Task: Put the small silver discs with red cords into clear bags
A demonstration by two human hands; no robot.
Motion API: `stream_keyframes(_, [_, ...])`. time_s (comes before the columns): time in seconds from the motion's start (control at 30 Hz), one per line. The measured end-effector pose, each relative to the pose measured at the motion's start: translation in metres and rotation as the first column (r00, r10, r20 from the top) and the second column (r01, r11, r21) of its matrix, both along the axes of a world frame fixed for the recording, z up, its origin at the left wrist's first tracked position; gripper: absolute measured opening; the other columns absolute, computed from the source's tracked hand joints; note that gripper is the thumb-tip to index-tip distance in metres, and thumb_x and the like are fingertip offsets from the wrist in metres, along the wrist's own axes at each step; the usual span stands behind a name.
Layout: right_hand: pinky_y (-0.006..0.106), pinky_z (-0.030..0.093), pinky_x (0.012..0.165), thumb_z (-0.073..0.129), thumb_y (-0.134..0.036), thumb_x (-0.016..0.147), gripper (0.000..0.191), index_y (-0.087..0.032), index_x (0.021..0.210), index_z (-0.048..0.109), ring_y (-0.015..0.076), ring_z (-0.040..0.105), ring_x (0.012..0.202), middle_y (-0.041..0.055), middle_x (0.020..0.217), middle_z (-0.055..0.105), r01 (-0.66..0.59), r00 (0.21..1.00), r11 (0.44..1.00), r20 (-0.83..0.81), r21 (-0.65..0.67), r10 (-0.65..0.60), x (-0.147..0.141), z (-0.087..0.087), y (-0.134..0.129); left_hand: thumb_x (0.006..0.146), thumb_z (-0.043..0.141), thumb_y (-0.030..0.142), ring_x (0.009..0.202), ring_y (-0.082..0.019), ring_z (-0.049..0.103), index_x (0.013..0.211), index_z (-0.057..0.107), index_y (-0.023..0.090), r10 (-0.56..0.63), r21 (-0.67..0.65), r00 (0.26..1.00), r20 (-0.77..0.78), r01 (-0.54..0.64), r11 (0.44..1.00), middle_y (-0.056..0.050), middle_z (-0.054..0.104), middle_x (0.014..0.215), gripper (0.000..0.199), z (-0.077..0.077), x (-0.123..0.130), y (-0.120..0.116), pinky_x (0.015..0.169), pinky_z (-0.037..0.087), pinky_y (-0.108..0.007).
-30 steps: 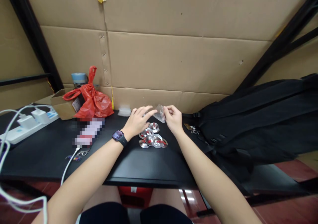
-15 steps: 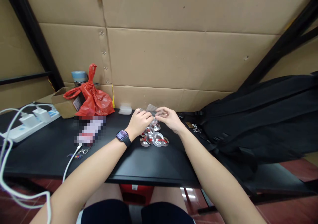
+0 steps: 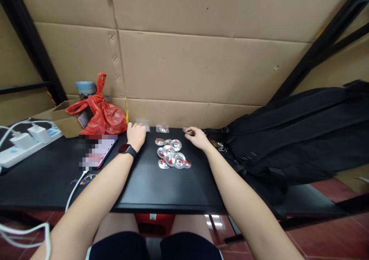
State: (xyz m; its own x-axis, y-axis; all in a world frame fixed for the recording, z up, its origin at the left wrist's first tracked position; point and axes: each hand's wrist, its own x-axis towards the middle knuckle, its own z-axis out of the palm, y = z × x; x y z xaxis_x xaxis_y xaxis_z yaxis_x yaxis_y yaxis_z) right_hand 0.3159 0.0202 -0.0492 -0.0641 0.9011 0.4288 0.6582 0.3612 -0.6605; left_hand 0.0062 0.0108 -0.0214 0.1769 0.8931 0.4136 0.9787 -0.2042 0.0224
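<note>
While a cardboard wall closes off the 12 o'clock side, a black bench spreads beneath it; directions run from its middle. A black backpack lies at 3 o'clock. Near 10 o'clock a knotted red bag leans against a small open box, and at 9 o'clock lies a phone on a charging cable. The left hand, at 10 o'clock, curls its fingers over a clear stack, probably of thin bags; whether it grips any, I cannot tell. The right hand, at 2 o'clock, pinches a small shiny packet between thumb and fingertips, close by the wall. Smaller metal discs with red loops overlap in a loose pile at the centre, and another clear packet lies at 11 o'clock, apart from both hands.

The step in hand looks to be handling packets along the wall: the right hand's place seems to call for a clean release, the left's for a light pinch separating one layer. The right packet's contents are mostly covered by fingers, overlap spoils a disc count, the phone screen is partly pixelated, and the backpack runs off the frame.
</note>
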Motion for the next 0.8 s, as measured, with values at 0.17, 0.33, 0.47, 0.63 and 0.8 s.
stream_keyframes(0.17, [0.054,0.039,0.105,0.062,-0.028,0.083,0.048,-0.021,0.13,0.058,0.0329,0.043,0.136,0.0131,0.15,0.046,0.169,0.908,0.983,0.399,-0.072,-0.127,0.005,-0.012,0.006,0.092,0.038,0.019,0.1,-0.029,0.061,0.1,0.069,0.018,0.062,-0.053,0.998,-0.013,-0.063,0.997,-0.014,0.068,0.105,0.032,-0.017,-0.011,0.017,0.093,0.03,-0.05])
stream_keyframes(0.33, [0.049,0.041,0.104,0.056,-0.028,0.088,0.047,-0.019,0.134,0.056,0.032,0.047,0.132,0.0134,0.146,0.051,0.172,0.885,0.98,0.451,-0.097,-0.11,0.006,-0.012,0.015,0.094,0.037,0.029,0.112,-0.032,0.058,0.115,0.064,0.019,0.055,-0.08,0.998,-0.008,-0.055,0.995,-0.016,0.061,0.128,0.036,-0.022,-0.011,0.022,0.095,0.034,-0.051])
stream_keyframes(0.47, [0.044,0.043,0.103,0.062,-0.021,0.08,0.048,-0.018,0.128,0.063,0.0312,0.053,0.122,0.0141,0.132,0.06,0.164,0.873,0.983,0.476,-0.082,-0.106,0.002,-0.008,0.013,0.094,0.037,0.036,0.124,-0.034,0.051,0.125,0.06,0.025,0.011,-0.138,1.0,0.022,-0.007,0.99,-0.011,0.045,0.151,0.04,-0.02,-0.015,0.024,0.1,0.033,-0.057])
stream_keyframes(0.63, [0.057,0.04,0.099,0.063,-0.022,0.08,0.041,-0.027,0.12,0.069,0.0375,0.05,0.126,0.0113,0.137,0.059,0.232,0.857,0.968,0.491,-0.097,-0.156,0.0,-0.004,0.005,0.094,0.038,0.043,0.13,-0.036,0.044,0.128,0.06,0.028,-0.014,-0.171,1.0,0.027,0.019,0.985,-0.008,0.037,0.158,0.043,-0.021,-0.016,0.025,0.101,0.033,-0.06])
stream_keyframes(0.8, [0.049,0.045,0.094,0.061,-0.022,0.083,0.025,-0.026,0.106,0.071,0.0276,0.065,0.105,0.0082,0.109,0.074,0.187,0.941,0.98,0.3,-0.07,-0.158,0.009,-0.003,0.005,0.093,0.041,0.043,0.134,-0.034,0.04,0.128,0.058,0.025,-0.038,-0.114,0.999,0.008,0.039,0.993,-0.011,0.041,0.154,0.042,-0.019,-0.015,0.021,0.104,0.031,-0.057])
